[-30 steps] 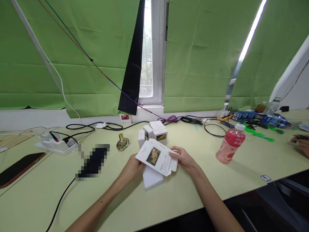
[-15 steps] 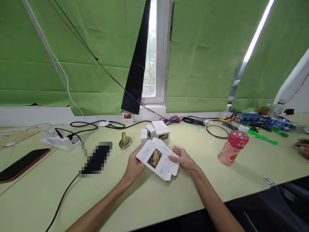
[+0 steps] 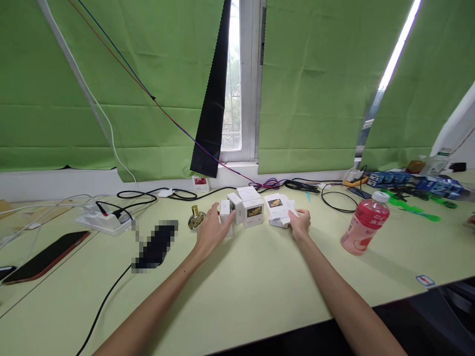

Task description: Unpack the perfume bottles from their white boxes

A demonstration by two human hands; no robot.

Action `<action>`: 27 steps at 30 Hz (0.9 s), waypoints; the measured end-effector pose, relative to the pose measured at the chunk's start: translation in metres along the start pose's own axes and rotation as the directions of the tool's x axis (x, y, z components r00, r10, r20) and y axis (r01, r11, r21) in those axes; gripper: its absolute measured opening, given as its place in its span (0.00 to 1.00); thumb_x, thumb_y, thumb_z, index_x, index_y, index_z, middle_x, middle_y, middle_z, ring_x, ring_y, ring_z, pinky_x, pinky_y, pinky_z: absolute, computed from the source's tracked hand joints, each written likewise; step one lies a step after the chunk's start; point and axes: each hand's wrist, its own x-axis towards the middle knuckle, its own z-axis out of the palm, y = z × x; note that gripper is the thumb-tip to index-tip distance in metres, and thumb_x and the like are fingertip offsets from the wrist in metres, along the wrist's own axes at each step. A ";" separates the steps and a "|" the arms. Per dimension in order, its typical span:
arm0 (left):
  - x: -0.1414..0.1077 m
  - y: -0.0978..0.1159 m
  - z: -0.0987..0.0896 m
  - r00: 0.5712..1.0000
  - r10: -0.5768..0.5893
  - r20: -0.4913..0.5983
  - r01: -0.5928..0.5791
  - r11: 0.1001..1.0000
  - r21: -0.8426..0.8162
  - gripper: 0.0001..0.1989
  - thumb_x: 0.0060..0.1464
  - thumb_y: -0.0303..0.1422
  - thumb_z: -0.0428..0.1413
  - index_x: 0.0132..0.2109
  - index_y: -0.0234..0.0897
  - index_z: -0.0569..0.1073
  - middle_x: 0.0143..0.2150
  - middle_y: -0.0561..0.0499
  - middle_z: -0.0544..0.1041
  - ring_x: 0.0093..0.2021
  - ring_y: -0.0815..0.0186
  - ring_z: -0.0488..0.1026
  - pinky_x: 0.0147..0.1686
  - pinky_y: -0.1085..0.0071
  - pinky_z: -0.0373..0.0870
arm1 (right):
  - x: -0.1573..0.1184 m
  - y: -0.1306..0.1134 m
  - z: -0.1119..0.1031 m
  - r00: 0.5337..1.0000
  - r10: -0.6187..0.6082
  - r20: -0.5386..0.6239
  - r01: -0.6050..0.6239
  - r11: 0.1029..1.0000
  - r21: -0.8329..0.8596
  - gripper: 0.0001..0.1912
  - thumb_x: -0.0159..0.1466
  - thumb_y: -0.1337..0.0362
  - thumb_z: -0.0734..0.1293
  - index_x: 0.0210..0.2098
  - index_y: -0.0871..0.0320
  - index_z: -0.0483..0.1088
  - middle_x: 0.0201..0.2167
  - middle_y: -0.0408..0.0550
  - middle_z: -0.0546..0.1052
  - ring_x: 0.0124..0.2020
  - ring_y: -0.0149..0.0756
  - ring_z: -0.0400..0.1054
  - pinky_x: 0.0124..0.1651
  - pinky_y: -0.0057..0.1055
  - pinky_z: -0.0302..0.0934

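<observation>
My left hand point(image 3: 212, 231) reaches to the leftmost small white box point(image 3: 223, 207), thumb and fingers apart around its near end; firm contact cannot be made out. Right beside that box stand a second white box point(image 3: 234, 206) and a larger white box point(image 3: 253, 217) with a dark flower picture. My right hand point(image 3: 300, 222) pinches the edge of a flattened white carton point(image 3: 275, 201) printed with yellow flowers. Under it, near the table, lies more folded white card point(image 3: 278, 223). A gold-capped perfume bottle point(image 3: 195, 218) stands just left of my left hand.
A pink drink bottle point(image 3: 365, 225) stands to the right. On the left lie a phone point(image 3: 46, 257), a pixelated dark object point(image 3: 158, 247) with a black cable, and a white power strip point(image 3: 107, 222). Cables and a small white box point(image 3: 201, 184) line the back wall.
My left hand has let go of the flattened carton and moved to the small boxes. My right hand has carried the carton away from me and rightward, beside the larger box.
</observation>
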 end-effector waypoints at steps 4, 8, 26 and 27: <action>0.013 0.019 -0.004 0.988 -0.071 0.137 0.047 0.984 0.174 0.25 0.61 0.49 0.46 0.52 0.33 0.70 0.46 0.34 0.79 0.47 0.42 0.75 0.37 0.59 0.67 | 0.013 -0.007 0.029 0.996 -0.062 0.068 0.074 0.980 -0.182 0.14 0.50 0.64 0.71 0.31 0.52 0.61 0.37 0.54 0.77 0.46 0.50 0.72 0.45 0.38 0.65; 0.014 0.014 -0.007 0.988 -0.081 0.132 0.055 0.980 0.190 0.19 0.60 0.42 0.46 0.48 0.32 0.71 0.44 0.34 0.79 0.44 0.44 0.77 0.33 0.63 0.65 | 0.017 -0.018 0.043 0.971 -0.172 0.167 0.212 0.941 -0.263 0.11 0.51 0.65 0.71 0.33 0.55 0.66 0.37 0.57 0.77 0.47 0.54 0.70 0.48 0.42 0.62; -0.026 -0.044 0.003 0.771 -0.128 0.623 0.467 0.779 -0.419 0.36 0.45 0.64 0.55 0.33 0.29 0.76 0.12 0.54 0.63 0.13 0.71 0.58 0.14 0.74 0.48 | -0.134 -0.012 0.009 0.132 -0.560 0.818 0.832 0.511 0.216 0.34 0.62 0.51 0.69 0.63 0.56 0.59 0.56 0.56 0.70 0.56 0.48 0.63 0.60 0.47 0.59; -0.025 -0.047 0.003 0.779 -0.130 0.613 0.460 0.784 -0.418 0.35 0.44 0.63 0.56 0.32 0.30 0.76 0.12 0.54 0.63 0.13 0.71 0.57 0.14 0.74 0.46 | -0.131 -0.013 0.009 0.147 -0.528 0.837 0.815 0.544 0.200 0.36 0.62 0.51 0.70 0.64 0.57 0.58 0.56 0.57 0.70 0.56 0.49 0.63 0.60 0.47 0.59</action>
